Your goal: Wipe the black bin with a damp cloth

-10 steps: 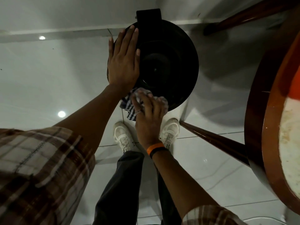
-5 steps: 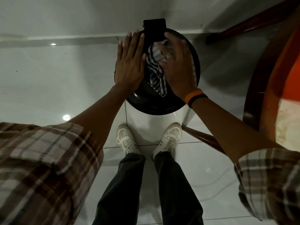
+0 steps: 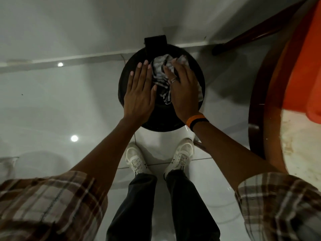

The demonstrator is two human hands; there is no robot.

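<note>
A round black bin [image 3: 157, 121] with a closed lid stands on the floor in front of my feet, its hinge tab [image 3: 155, 42] at the far side. My left hand [image 3: 139, 95] lies flat and open on the left part of the lid, fingers together. On the right part of the lid my right hand [image 3: 184, 89] presses a striped black-and-white cloth [image 3: 160, 76]. The cloth bunches under the fingers and trails towards the lid's middle. An orange and a black band circle my right wrist.
White glossy floor tiles [image 3: 52, 105] surround the bin, and a wall skirting [image 3: 73, 58] runs behind it. A round wooden table [image 3: 257, 108] with an orange item on it stands to the right, one leg [image 3: 260, 28] slanting behind the bin. My white shoes [image 3: 137, 159] stand just below the bin.
My right hand carried the cloth from the bin's near edge up onto the far right of the lid and now rubs there. My left hand stayed flat on the lid.
</note>
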